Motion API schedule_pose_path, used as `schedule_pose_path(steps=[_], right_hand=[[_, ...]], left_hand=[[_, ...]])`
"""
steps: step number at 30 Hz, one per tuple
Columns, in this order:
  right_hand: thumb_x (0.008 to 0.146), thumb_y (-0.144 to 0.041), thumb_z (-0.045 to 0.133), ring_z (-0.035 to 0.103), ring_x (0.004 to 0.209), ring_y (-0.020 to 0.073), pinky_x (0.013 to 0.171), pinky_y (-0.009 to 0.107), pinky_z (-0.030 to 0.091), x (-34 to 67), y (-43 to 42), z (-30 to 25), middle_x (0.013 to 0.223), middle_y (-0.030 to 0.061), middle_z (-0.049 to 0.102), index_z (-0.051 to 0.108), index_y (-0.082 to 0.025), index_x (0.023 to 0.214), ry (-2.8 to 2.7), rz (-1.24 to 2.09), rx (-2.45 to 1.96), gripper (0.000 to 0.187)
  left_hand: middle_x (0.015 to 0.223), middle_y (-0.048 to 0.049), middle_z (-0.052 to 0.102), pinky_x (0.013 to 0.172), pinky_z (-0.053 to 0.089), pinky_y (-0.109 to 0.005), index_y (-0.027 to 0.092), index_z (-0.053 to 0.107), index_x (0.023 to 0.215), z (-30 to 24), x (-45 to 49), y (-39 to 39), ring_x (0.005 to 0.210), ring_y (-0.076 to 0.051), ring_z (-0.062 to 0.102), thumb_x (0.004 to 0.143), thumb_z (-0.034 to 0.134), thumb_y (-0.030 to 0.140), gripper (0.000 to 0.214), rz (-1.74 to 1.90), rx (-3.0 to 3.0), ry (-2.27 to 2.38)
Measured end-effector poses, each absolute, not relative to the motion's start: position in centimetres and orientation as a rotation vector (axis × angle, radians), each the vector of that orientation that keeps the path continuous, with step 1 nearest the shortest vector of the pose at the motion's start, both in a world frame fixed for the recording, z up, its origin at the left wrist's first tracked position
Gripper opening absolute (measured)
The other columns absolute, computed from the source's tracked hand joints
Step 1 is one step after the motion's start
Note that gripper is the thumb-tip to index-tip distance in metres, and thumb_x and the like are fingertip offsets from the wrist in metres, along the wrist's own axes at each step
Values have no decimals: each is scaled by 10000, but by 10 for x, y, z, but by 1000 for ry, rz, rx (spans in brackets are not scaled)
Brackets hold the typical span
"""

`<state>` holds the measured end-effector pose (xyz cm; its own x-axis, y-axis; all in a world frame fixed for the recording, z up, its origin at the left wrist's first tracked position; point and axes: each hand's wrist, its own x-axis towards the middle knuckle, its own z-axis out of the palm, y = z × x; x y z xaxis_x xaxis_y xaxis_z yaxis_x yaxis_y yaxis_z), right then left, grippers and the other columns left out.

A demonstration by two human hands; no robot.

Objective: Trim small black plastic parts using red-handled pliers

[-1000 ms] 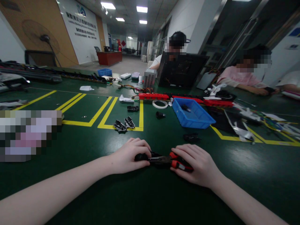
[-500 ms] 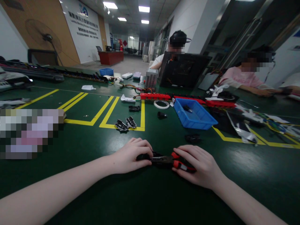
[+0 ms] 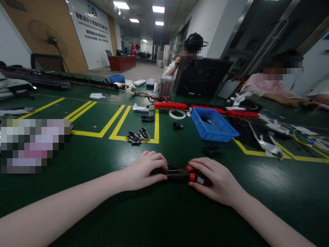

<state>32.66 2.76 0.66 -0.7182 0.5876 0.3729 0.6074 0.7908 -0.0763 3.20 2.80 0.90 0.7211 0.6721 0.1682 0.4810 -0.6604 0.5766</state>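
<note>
My right hand (image 3: 218, 180) is closed around the red-and-black handles of a pair of pliers (image 3: 181, 174). The jaws point left and reach a small black part (image 3: 158, 171), which the fingers of my left hand (image 3: 146, 171) grip low over the green table. What exactly the jaw tips touch is partly hidden by my left fingers and the dark part. Beyond my hands lie two black-and-silver pieces (image 3: 138, 136) and a black piece (image 3: 147, 118). Past my right hand rests another dark part (image 3: 212, 151).
A blue bin (image 3: 214, 125) holding a dark item stands ahead on the right, near a black cone-shaped piece (image 3: 178, 126) and a white ring (image 3: 177, 114). Red strips (image 3: 170, 105) and cables cross the table behind. Two people sit opposite, one behind a black case (image 3: 203, 77).
The pliers' handles have spread and the tool has turned slightly; my right hand shifted a little left. My left hand stays put. The person behind the case has raised a hand.
</note>
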Motion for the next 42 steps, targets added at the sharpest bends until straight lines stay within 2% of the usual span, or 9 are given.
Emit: schedule_pose_path(steps=[4, 9, 19, 26, 32, 39, 42], right_hand=[[842, -430, 651, 640, 1045, 261, 855, 409, 561, 327, 29, 4, 1187, 137, 646, 571, -169, 1243, -2595, -85, -1020, 485], [828, -528, 637, 646, 999, 282, 819, 428, 558, 327, 28, 4, 1139, 147, 657, 593, -153, 1218, -2558, -192, -1151, 543], [828, -531, 632, 638, 792, 225, 662, 346, 521, 325, 25, 8, 939, 121, 678, 653, -150, 1050, -2546, -223, -1045, 442], [827, -526, 622, 598, 708, 196, 620, 324, 454, 325, 24, 9, 837, 102, 655, 670, -139, 941, -2571, -282, -988, 407], [927, -470, 478, 575, 673, 184, 614, 325, 417, 325, 23, 12, 808, 93, 653, 672, -145, 902, -2583, -279, -1010, 379], [933, -404, 489, 631, 766, 206, 666, 338, 455, 328, 25, 8, 907, 109, 697, 670, -137, 1009, -2555, -254, -991, 332], [911, -437, 530, 647, 827, 221, 700, 348, 482, 328, 26, 9, 968, 117, 705, 665, -148, 1064, -2550, -220, -1004, 354]], left_hand=[[1133, -32, 607, 914, 404, -387, 215, 604, 1043, 10, 33, 26, 1040, -226, 554, 940, 604, 282, 123, 495, 2427, 904], [1125, -37, 606, 909, 418, -391, 204, 598, 1038, 12, 34, 24, 1026, -226, 562, 943, 589, 260, 111, 500, 2439, 941], [1121, -43, 612, 922, 423, -395, 191, 596, 1011, 21, 35, 21, 1036, -222, 571, 956, 548, 191, 72, 494, 2451, 949], [1126, -42, 599, 928, 419, -395, 191, 600, 1004, 20, 34, 21, 1043, -223, 559, 953, 554, 186, 69, 476, 2455, 940], [1135, -43, 596, 939, 416, -401, 199, 605, 1008, 19, 34, 21, 1051, -228, 553, 958, 550, 210, 75, 483, 2437, 928], [1125, -43, 606, 923, 416, -405, 195, 597, 996, 23, 35, 20, 1042, -227, 563, 963, 538, 203, 68, 464, 2441, 943], [1114, -43, 611, 909, 417, -398, 194, 590, 994, 20, 35, 21, 1040, -227, 565, 969, 525, 203, 71, 470, 2461, 937]])
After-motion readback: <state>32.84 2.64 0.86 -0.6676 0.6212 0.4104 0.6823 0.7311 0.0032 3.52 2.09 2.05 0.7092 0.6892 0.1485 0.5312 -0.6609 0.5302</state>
